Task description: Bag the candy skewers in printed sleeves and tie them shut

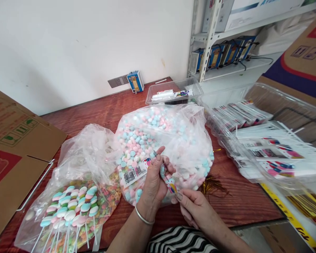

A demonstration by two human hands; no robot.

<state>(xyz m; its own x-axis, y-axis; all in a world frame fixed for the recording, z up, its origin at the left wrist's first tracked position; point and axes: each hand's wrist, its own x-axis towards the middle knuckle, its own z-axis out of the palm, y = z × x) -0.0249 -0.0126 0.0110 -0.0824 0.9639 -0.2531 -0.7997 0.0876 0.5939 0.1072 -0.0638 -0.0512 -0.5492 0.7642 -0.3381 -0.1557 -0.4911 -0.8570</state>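
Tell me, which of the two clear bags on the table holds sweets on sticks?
The left bag: white sticks poke out beneath its swirled candies. The middle bag, behind the hands, holds only loose pink, blue and white pieces.

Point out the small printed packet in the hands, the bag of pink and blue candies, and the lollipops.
small printed packet (pixel 170 182), head view, on its colourful lower end.
bag of pink and blue candies (pixel 184 140), head view, on its clear plastic.
lollipops (pixel 73 205), head view, on the heads.

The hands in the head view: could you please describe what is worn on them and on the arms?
Both hands are bare, without gloves. The left hand has a thin silver bangle around its wrist. The right hand wears nothing visible. Both forearms are uncovered; no sleeves show.
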